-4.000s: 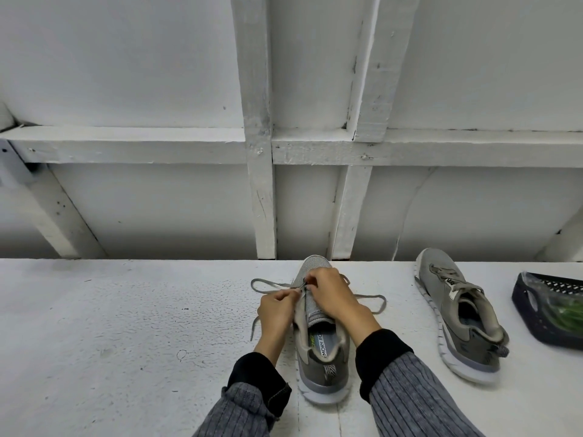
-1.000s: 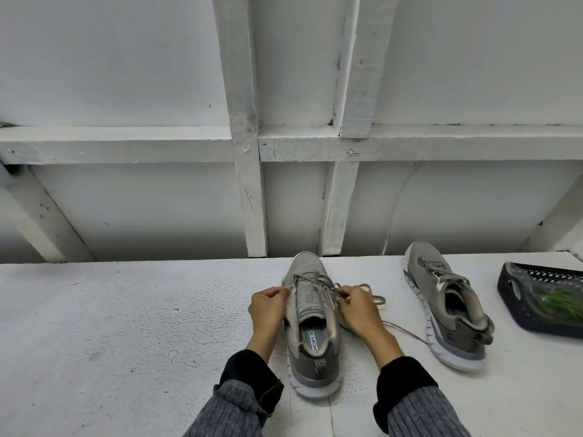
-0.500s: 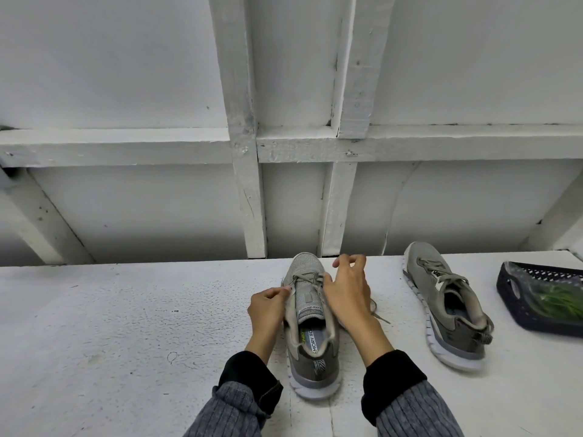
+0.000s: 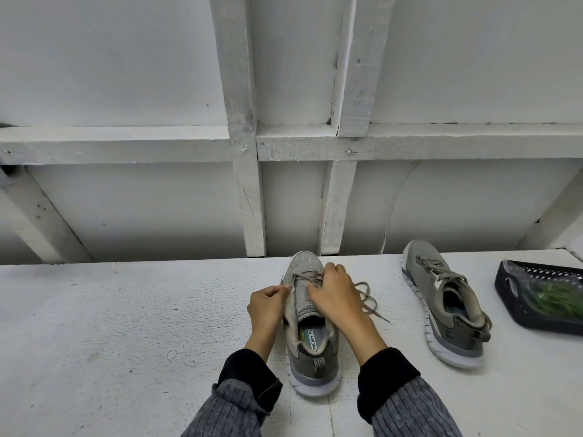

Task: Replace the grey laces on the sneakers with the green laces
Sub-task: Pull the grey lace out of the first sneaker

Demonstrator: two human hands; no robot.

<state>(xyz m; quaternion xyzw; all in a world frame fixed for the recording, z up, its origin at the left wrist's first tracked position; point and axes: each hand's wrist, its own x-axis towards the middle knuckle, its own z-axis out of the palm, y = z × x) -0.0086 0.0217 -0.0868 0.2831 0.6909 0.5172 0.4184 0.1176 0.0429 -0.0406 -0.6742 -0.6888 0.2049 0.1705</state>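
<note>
Grey laces (image 4: 366, 293) are partly pulled out of the near sneaker (image 4: 310, 326), only the toe-end rows left threaded, their loose ends trailing on the white surface (image 4: 126, 326) to its right. The far sneaker (image 4: 444, 302) is fully laced, and the green laces (image 4: 558, 299) lie bagged in the dark basket (image 4: 517, 310), so most work remains. The left hand (image 4: 266, 305) pinches the eyelet edge; the right hand (image 4: 334, 294), fingers curled, grips the lace at the toe rows.

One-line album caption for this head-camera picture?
Both hands unthread the grey lace from the near sneaker.
</note>
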